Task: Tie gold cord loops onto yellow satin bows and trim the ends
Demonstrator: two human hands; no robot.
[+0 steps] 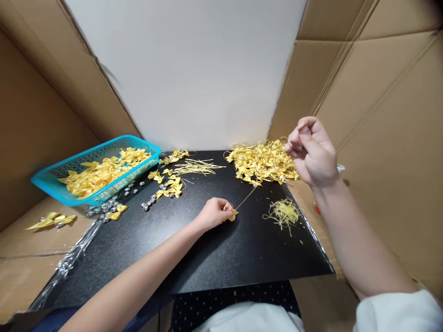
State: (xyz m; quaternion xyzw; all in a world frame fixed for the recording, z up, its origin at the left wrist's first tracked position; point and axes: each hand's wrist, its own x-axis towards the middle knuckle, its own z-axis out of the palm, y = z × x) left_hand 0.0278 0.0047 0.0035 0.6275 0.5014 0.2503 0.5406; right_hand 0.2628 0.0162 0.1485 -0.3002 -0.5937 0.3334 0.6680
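Low over the black board, my left hand (217,214) pinches a small yellow ribbon bow (233,216), mostly hidden by the fingertips. A thin gold cord (246,198) runs from this bow up and to the right, in line with my right hand (313,150). That hand is raised above the board with its fingers closed in a pinch. The cord's far part is lost against a heap of gold bows (263,161) behind it. Between the hands and the board's right edge lies a tangle of yellow thread offcuts (284,213).
A turquoise basket (51,189) of yellow bows stands at the left. Silver beads (104,207), loose bows (171,186) and cut gold cords (197,167) lie on the black board (194,258). Cardboard walls (391,106) enclose both sides, with a white panel (194,69) behind.
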